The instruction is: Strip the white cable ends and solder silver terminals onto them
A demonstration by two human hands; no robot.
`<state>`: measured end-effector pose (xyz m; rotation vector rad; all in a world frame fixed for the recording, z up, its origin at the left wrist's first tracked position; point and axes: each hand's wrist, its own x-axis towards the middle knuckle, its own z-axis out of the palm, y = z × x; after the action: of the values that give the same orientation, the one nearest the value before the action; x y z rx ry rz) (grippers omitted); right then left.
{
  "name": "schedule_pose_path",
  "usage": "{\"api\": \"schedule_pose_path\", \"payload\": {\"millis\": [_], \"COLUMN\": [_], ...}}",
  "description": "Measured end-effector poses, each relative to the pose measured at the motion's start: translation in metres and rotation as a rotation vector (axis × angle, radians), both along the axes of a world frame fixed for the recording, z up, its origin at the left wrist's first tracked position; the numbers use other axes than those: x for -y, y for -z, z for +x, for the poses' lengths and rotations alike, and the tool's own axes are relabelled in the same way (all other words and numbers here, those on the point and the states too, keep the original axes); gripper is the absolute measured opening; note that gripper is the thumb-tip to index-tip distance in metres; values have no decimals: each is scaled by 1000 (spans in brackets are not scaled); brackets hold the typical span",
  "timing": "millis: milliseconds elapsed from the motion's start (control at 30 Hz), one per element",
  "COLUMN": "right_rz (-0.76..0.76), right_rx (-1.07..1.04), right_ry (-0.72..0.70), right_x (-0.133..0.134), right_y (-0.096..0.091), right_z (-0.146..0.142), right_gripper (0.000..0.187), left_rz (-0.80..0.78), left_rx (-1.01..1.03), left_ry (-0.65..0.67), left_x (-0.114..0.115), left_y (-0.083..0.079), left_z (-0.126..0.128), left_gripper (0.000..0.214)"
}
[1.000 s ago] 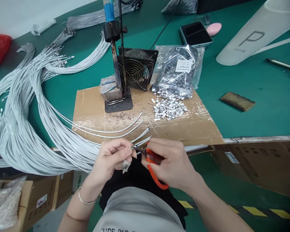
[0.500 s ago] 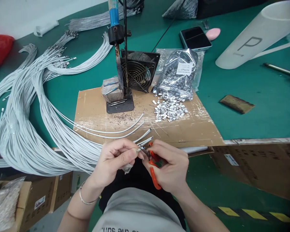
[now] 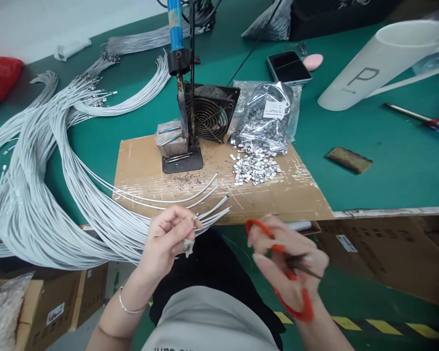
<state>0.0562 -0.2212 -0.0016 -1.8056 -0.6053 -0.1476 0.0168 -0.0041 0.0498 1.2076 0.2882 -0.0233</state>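
My left hand (image 3: 170, 234) is closed in a pinch on the end of a white cable, whose tip barely shows at the fingertips. A crumpled greyish scrap (image 3: 188, 247) hangs below those fingers; what it is I cannot tell. To the right, apart from the cables, my right hand (image 3: 285, 258) is wrapped round red-handled scissors (image 3: 303, 309). Their dark blades lie across the palm toward the right, smeared by motion. Several loose white cable ends (image 3: 212, 213) stick out just beyond my left hand, over the edge of a cardboard sheet (image 3: 292, 195).
A thick bundle of white cables (image 3: 32, 175) fills the left. A soldering iron (image 3: 175, 29) on a stand, a small fan (image 3: 210, 117), a pile of small metal pieces (image 3: 256, 168) and their plastic bag (image 3: 267, 117) stand ahead. At right are a phone (image 3: 288, 67) and a white pitcher (image 3: 366, 73).
My right hand has moved right, away from my left hand, and the scissors have turned back into the palm. My left hand has shifted slightly left with the cable.
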Motion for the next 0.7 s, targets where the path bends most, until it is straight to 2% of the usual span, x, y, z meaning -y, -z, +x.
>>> {"api": "schedule_pose_path", "payload": {"millis": [200,300,433,567,700], "right_rz": [-17,52,184,274,309], "right_rx": [107,18,-152,-225,-299], "right_ry": [6,61,48,-29,-102], "right_x": [-20,-27,-37,-41,-40], "right_y": [-4,-11,-25,-35,-37], "right_z": [-3,-3,2,7,9], "right_gripper": [47,38,10,13,20], "left_rz": [54,52,14,16,45], "left_rx": [12,34,73,122,113], "left_ry": [-32,-28,1,-5,-21], "left_x": [2,4,6,9,12], "left_y": [4,4,6,8,9], "left_z": [-6,-8,-9,-9,-11], "left_gripper": [27,25,15,11,13]}}
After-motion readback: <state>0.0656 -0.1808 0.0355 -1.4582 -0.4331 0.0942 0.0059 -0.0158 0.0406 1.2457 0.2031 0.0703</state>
